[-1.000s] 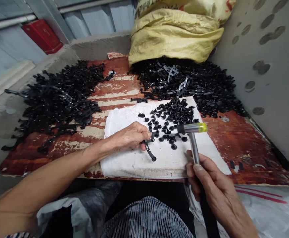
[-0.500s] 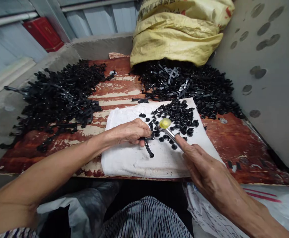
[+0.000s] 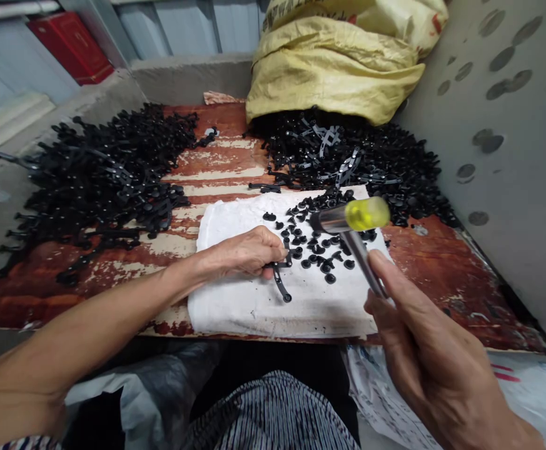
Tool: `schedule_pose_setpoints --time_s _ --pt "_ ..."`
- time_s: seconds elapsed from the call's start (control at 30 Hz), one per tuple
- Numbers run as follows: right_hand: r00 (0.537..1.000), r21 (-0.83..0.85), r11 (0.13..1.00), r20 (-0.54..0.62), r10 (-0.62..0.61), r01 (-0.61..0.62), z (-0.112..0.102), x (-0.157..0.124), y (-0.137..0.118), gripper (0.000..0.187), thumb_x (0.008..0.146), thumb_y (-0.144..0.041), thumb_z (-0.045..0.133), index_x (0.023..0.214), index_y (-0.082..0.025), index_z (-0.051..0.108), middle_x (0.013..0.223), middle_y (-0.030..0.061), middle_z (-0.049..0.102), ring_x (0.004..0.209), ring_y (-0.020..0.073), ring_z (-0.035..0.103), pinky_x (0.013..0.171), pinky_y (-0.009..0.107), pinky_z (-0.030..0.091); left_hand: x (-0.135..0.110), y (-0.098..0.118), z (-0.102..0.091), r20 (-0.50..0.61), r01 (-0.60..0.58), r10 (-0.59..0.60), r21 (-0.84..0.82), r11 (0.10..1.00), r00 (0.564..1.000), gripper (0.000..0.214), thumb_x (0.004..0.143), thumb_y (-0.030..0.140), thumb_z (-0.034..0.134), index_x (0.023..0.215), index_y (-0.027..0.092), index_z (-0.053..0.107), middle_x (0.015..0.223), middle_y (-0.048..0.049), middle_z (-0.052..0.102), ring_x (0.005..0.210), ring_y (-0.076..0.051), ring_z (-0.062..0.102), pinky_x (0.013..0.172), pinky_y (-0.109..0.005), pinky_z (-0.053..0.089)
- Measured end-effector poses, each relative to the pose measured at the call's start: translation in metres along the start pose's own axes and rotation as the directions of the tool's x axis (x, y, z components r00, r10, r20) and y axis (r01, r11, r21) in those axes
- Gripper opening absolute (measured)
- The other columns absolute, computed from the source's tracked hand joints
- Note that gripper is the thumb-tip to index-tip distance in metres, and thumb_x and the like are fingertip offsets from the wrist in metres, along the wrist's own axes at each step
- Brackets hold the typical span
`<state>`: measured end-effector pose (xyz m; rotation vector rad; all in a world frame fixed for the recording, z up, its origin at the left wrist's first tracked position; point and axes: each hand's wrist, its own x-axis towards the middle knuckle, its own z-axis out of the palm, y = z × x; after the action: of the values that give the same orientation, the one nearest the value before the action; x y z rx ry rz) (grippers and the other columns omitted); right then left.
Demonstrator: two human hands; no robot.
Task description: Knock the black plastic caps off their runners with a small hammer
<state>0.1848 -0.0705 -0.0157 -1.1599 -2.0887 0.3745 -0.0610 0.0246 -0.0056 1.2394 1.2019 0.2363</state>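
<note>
My left hand [image 3: 256,251] is closed on a black jointed linkage piece [image 3: 281,284], pressing it on a white cloth [image 3: 239,309]. One curved arm of the piece sticks out below my fingers; the rest is partly hidden by them. In my right hand [image 3: 423,337] is a mallet [image 3: 336,220] with a metal head and a translucent yellow face, its index finger stretched along the shank. The mallet is raised above the cloth, apart from the linkage piece. Small black round-headed plugs [image 3: 326,265] lie scattered on the cloth to the right of my left hand.
Black linkage pieces form a large heap [image 3: 113,169] on the left of the worn reddish board [image 3: 221,156]. Another heap [image 3: 394,165] spills from a yellow woven sack [image 3: 333,69] at the back. A spotted grey panel [image 3: 488,181] stands along the right.
My right hand has lifted the mallet up and to the right, away from the linkage piece. My left hand stays in place, still holding the piece.
</note>
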Motion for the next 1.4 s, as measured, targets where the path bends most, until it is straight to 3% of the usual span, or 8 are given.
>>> schedule_pose_setpoints --time_s 0.13,0.3,0.5,0.73,1.0,1.1,1.2,1.4 --pt "0.991 -0.043 0.999 0.135 0.001 0.005 0.001 0.002 0.002 0.069 0.090 -0.009 0.044 0.154 -0.031 0.035 0.091 0.0092 0.071 0.061 0.0214 0.066 0.051 0.032 0.057 0.000 -0.002 0.001 -0.025 0.014 -0.013 0.016 1.000 1.000 0.027 0.082 0.027 0.061 0.059 0.019 0.050 0.042 0.0003 0.053 0.030 -0.004 0.028 0.034 -0.021 0.011" --pt "0.997 -0.036 0.999 0.078 0.025 -0.022 0.005 0.003 0.003 0.070 0.090 -0.009 0.042 0.156 -0.030 0.029 0.082 0.0068 0.068 0.054 0.0184 0.062 0.046 0.028 0.053 0.001 -0.002 0.002 -0.021 0.005 -0.004 0.031 0.999 1.000 0.029 0.083 0.025 0.059 0.057 0.019 0.048 0.042 -0.0003 0.053 0.030 -0.004 0.028 0.034 -0.022 0.013" --pt "0.985 0.055 0.985 0.052 0.162 -0.165 0.002 0.015 -0.004 0.044 0.094 -0.023 0.046 0.136 -0.022 0.054 0.103 0.0108 0.072 0.079 0.0226 0.069 0.070 0.036 0.058 -0.006 0.002 0.005 -0.016 -0.033 0.035 0.111 0.993 0.999 0.027 0.085 0.029 0.056 0.062 0.018 0.049 0.046 0.0016 0.053 0.034 -0.005 0.029 0.037 -0.021 0.016" --pt "0.906 0.393 0.817 0.157 0.392 -0.421 0.013 0.030 -0.011 0.012 0.087 -0.035 0.059 0.085 -0.023 0.060 0.067 -0.0028 0.056 0.053 0.0124 0.049 0.049 0.025 0.043 -0.023 0.008 0.026 0.291 -0.300 0.212 0.302 0.905 0.933 0.025 0.090 0.029 0.045 0.067 0.018 0.047 0.055 0.0044 0.049 0.047 -0.007 0.042 0.045 -0.020 0.027" --pt "0.851 0.646 0.568 0.282 0.443 -0.510 0.033 0.038 -0.008 0.019 0.080 -0.036 0.067 0.077 -0.024 0.054 0.054 -0.0089 0.042 0.041 0.0080 0.036 0.037 0.021 0.033 -0.033 0.019 0.037 0.180 -0.350 0.301 0.477 0.806 0.937 0.023 0.089 0.022 0.046 0.066 0.018 0.046 0.057 0.0045 0.044 0.052 -0.008 0.038 0.051 -0.022 0.028" --pt "0.794 0.672 0.453 0.362 0.489 -0.586 0.030 0.036 -0.010 0.025 0.080 -0.044 0.068 0.081 -0.024 0.054 0.046 -0.0119 0.039 0.032 0.0065 0.030 0.029 0.020 0.027 -0.040 0.011 0.038 -0.004 -0.286 0.305 0.331 0.899 0.952 0.013 0.085 0.030 0.056 0.082 0.018 0.054 0.065 0.0046 0.049 0.057 -0.009 0.042 0.054 -0.022 0.033" --pt "0.742 0.689 0.390 0.328 0.585 -0.611 0.029 0.031 -0.012 0.030 0.078 -0.047 0.068 0.085 -0.024 0.050 0.043 -0.0129 0.041 0.029 0.0069 0.032 0.028 0.019 0.030 -0.045 -0.004 0.044 -0.170 -0.232 0.227 -0.013 0.973 0.959 0.039 0.075 0.041 0.070 0.103 0.018 0.053 0.084 0.0003 0.060 0.065 -0.010 0.051 0.058 -0.023 0.041" --pt "0.765 0.648 0.480 0.263 0.587 -0.591 0.028 0.028 -0.018 0.027 0.084 -0.046 0.063 0.088 -0.024 0.048 0.043 -0.0123 0.042 0.031 0.0080 0.037 0.030 0.018 0.032 -0.047 -0.015 0.077 -0.182 -0.209 0.127 -0.562 0.800 0.975 0.044 0.068 0.041 0.078 0.093 0.016 0.054 0.082 -0.0034 0.064 0.067 -0.012 0.061 0.060 -0.025 0.049"
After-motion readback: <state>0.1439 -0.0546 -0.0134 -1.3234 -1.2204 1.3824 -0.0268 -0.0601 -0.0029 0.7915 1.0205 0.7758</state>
